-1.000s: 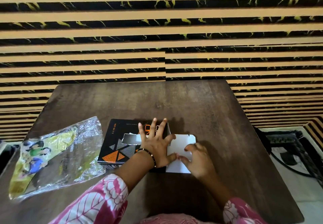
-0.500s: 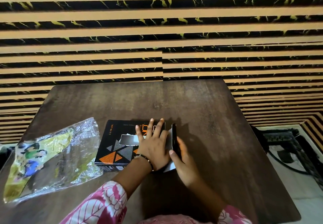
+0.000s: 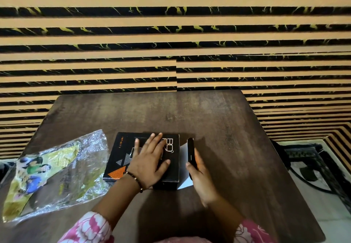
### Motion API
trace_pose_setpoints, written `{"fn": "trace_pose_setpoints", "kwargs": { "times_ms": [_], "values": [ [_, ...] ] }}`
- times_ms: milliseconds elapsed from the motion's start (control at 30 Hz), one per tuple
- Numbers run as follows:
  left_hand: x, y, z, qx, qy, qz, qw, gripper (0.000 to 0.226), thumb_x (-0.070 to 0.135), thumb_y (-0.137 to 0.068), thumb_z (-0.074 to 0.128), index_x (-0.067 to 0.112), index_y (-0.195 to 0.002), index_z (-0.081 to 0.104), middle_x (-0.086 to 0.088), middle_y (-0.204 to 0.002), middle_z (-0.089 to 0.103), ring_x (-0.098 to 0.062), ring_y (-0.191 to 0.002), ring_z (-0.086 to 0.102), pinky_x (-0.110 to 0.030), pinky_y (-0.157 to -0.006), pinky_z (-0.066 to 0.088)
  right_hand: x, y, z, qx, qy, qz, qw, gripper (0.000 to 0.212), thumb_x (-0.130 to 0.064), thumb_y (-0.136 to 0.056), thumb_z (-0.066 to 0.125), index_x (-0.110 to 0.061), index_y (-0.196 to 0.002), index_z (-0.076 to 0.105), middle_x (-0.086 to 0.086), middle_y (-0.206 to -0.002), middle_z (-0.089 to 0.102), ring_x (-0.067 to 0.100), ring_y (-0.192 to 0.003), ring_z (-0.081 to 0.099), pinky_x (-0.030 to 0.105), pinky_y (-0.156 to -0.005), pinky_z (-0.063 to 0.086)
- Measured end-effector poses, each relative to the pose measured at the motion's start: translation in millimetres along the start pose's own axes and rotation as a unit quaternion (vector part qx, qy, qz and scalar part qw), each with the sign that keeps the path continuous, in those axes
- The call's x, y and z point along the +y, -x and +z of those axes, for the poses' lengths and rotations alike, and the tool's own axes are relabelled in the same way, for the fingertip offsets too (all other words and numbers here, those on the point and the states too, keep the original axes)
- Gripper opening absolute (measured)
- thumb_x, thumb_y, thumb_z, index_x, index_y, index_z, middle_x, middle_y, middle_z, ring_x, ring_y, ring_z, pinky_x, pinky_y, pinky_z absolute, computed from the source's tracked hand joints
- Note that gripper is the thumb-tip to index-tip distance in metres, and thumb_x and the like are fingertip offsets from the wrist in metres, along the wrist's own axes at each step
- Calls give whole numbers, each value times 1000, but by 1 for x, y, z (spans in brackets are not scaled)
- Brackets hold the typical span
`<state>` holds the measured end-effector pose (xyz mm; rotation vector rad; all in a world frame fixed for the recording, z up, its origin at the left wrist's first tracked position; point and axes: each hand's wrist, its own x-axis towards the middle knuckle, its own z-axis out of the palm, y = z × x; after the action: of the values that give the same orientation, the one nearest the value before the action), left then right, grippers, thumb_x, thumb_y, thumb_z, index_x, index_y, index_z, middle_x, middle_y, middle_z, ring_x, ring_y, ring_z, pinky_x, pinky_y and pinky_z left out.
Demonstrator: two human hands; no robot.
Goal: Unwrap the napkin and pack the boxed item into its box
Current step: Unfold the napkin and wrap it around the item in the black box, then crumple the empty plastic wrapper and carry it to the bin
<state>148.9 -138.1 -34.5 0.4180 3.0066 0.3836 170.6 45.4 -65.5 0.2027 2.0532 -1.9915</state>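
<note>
**Flap held upright at the box's right end**

The right hand (image 3: 199, 174) is seen closed on a dark, slim flap (image 3: 190, 151) that stands on edge at the right end of the box (image 3: 171, 166). The flap is gripped from the right, with the fingertips curled over its near edge and the palm behind it. Whether this piece is joined to the box cannot be told. A white panel (image 3: 183, 183) is visible on the table between the box and the flap, lying flat beneath them.

The left hand (image 3: 150, 162) is laid flat and open on the top face of the box, fingers spread and pointing away from the person, thumb stretched toward the right edge. Nothing is grasped by it; the box is only pressed down. A beaded bracelet (image 3: 135, 180) is worn on that wrist.

The box is black and rectangular, resting flat near the middle of the brown wooden table (image 3: 218, 121), close to the person. Its top is printed with orange and grey dotted triangles at the near-left corner, the word "INFINITY" in small orange letters along the left edge, and large outlined characters near the right end, partly covered by the hand.

To the left of the box, just beside it, a crinkled clear plastic wrapper (image 3: 57, 172) with a yellow-green cartoon print is spread on the table. Pink-and-white patterned sleeves (image 3: 91, 229) are seen at the bottom edge.
</note>
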Motion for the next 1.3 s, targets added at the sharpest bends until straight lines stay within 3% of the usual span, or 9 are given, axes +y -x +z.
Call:
{"fn": "trace_pose_setpoints", "kwargs": {
  "times_ms": [133, 233, 367, 567, 767, 933, 1033, 1133, 1300],
  "values": [
    [-13, 11, 8, 35, -52, -13, 998, 73, 60, -85, 17, 23, -147, 22, 5, -157, 14, -17, -146, 9, -57, -114, -5, -4, 3, 16, -30, -73, 9, 997, 52, -6, -98, 35, -25, -146, 25, -10, -138, 43, -9, -108, 52, 4, -77, 47],
    [-9, 11, 10, 32, -64, -13, 997, 72, 60, -85, 12, 27, -149, 16, 6, -159, 7, -15, -146, 3, -51, -111, -14, -4, -1, 25, -20, -101, 11, 995, 52, -2, -98, 30, -26, -144, 28, -6, -135, 47, -13, -94, 59, 6, -70, 49],
    [-10, 10, 11, 32, -67, -15, 997, 72, 60, -84, 9, 28, -149, 12, 6, -159, 3, -15, -146, -1, -51, -113, -12, -5, -4, 36, -11, -123, 22, 992, 52, -4, -99, 29, -31, -143, 28, -1, -140, 48, 4, -107, 58, 13, -77, 53],
    [-8, 9, 10, 29, -58, -13, 998, 74, 58, -83, 8, 27, -149, 12, 4, -159, 2, -17, -146, -2, -52, -112, -13, -7, 7, 42, -67, -124, 42, 989, 50, -27, -101, 26, -35, -147, 9, -16, -143, 29, -2, -122, 38, 2, -78, 43],
    [-10, 10, 5, 26, -38, -6, 999, 76, 60, -81, 6, 27, -149, 8, 11, -156, -7, -12, -146, -9, -47, -114, -15, -9, 8, 41, -71, -89, 34, 993, 57, -19, -99, 34, -36, -146, 7, -6, -147, 33, 8, -130, 39, 8, -89, 44],
    [-30, 37, 2, 226, 117, -175, 951, 67, 46, -86, 32, 10, -143, 31, -8, -152, 32, -26, -143, 23, -48, -116, 15, -6, 8, 36, -39, -41, 21, 998, 62, -25, -98, 39, -49, -140, 0, -13, -155, 14, 6, -141, 20, 31, -116, 23],
    [-39, 51, 3, 218, 266, -334, 877, 60, 35, -85, 42, 0, -134, 36, -27, -131, 50, -42, -119, 48, -49, -96, 42, 1, 7, 35, -30, -21, 62, 997, 60, -46, -94, 42, -61, -133, -1, -13, -157, 13, 13, -144, 16, 47, -119, 14],
    [-36, 50, -3, 207, 321, -327, 864, 50, 38, -76, 36, 8, -113, 50, -16, -98, 64, -31, -81, 56, -36, -66, 38, 2, 4, 36, -38, -35, 77, 996, 57, -44, -95, 40, -52, -141, 8, -11, -153, 27, 13, -139, 29, 45, -118, 19],
    [-29, 31, -13, 227, 379, -293, 848, 56, 37, -74, 39, 16, -125, 53, 5, -93, 59, -18, -79, 53, -24, -59, 39, -17, -17, 30, -18, -53, 39, 998, 63, -41, -91, 42, -39, -146, 13, -9, -152, 31, 10, -136, 36, 41, -117, 26]
  ]
}}
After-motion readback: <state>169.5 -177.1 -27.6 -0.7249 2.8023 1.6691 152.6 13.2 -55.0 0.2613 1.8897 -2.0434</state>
